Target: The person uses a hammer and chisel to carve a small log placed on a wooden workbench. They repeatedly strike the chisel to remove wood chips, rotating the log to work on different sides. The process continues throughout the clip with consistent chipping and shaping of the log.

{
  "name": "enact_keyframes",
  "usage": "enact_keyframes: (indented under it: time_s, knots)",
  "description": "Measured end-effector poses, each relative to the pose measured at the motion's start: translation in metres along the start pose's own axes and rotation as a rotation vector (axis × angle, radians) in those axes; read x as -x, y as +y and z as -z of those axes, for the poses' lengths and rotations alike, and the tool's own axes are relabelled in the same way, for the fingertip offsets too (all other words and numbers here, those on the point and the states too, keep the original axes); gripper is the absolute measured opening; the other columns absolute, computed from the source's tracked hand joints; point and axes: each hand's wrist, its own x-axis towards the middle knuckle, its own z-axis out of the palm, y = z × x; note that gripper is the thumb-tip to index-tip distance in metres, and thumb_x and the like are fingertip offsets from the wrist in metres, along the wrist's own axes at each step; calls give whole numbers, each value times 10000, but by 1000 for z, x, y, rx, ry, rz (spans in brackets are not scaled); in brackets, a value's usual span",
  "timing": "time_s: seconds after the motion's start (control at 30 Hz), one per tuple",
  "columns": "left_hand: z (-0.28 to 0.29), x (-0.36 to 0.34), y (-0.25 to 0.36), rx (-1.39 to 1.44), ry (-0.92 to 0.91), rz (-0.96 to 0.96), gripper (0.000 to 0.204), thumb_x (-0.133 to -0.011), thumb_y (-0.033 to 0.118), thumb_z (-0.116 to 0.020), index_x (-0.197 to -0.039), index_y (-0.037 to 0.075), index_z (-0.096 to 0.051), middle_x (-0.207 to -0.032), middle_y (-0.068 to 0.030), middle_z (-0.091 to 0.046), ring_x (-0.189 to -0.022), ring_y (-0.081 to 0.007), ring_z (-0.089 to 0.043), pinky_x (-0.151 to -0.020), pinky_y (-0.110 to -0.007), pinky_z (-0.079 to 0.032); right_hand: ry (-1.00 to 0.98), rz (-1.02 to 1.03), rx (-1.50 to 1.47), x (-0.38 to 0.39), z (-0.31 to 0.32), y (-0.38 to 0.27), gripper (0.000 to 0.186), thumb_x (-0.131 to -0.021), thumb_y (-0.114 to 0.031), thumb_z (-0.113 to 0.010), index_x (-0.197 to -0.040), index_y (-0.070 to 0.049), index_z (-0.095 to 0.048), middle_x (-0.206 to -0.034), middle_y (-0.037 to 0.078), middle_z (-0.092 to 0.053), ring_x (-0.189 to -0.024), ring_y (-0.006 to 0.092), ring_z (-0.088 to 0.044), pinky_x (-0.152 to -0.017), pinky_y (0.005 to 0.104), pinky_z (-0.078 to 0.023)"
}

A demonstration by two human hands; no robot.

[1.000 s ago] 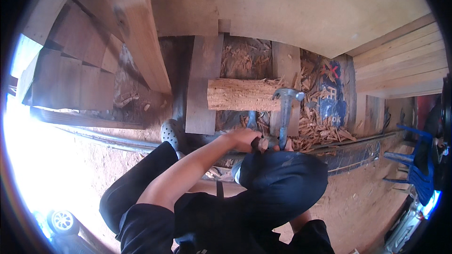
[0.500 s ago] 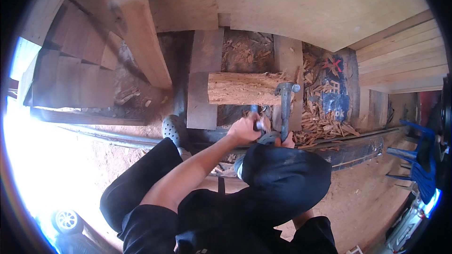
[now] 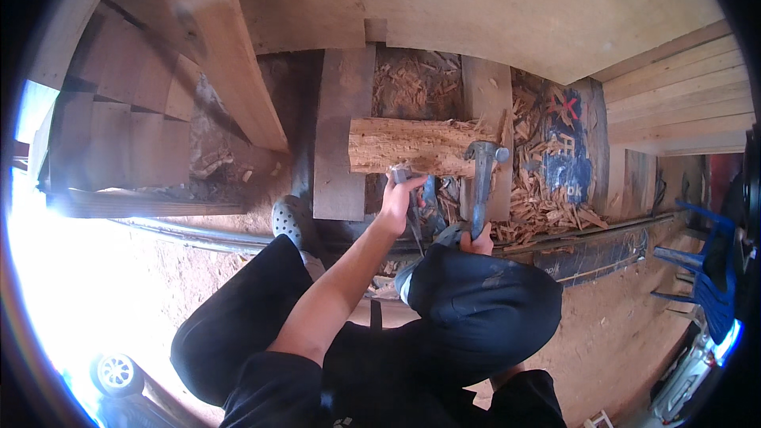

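Note:
A rough, chipped length of wood (image 3: 416, 143) lies crosswise over two flat boards (image 3: 337, 190). My left hand (image 3: 395, 198) is closed around a long, narrow chisel-like tool (image 3: 414, 226), whose upper end is at the near edge of the wood and whose lower part points toward me. My right hand (image 3: 477, 242) grips a metal claw hammer (image 3: 479, 190), with its head over the right end of the wood. Something blue (image 3: 430, 190) shows beneath the wood, partly hidden. Splinters (image 3: 559, 214) lie heaped right of the boards.
A timber post (image 3: 230, 47) leans at the upper left beside stacked panels (image 3: 119, 150). A large plywood sheet (image 3: 476, 8) spans the top, with stacked planks (image 3: 674, 103) at the right. My legs and shoes are below. A blue plastic chair (image 3: 705, 269) is far right.
My left hand has moved up and left to the wood's near edge, and the tool in it has turned upright. The right hand with the hammer has shifted only slightly.

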Motion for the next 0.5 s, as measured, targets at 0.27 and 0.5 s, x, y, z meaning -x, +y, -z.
enact_keyframes:
  time_s: [0.27,0.5]
  knots:
    - [-35,42,5,-1036,493,-522,421,-749,200,-677,-1076,16,-487,-1054,-179,-554,-907,-401,-584,-760,-478,-473,39,138,-56,2,16,-14,370,-722,-181,-605,-1054,-41,-521,-722,238,-594,-691,428,-596,-630,421,-474]
    - [-58,25,45,-1886,145,-995,572,-719,84,-598,-1271,30,-458,-1320,-122,-471,-936,-268,-625,-802,-401,-487,-5,233,-149,-4,42,-18,199,-728,-130,-614,-884,-22,-555,-666,165,-573,-598,269,-582,-595,367,-460]
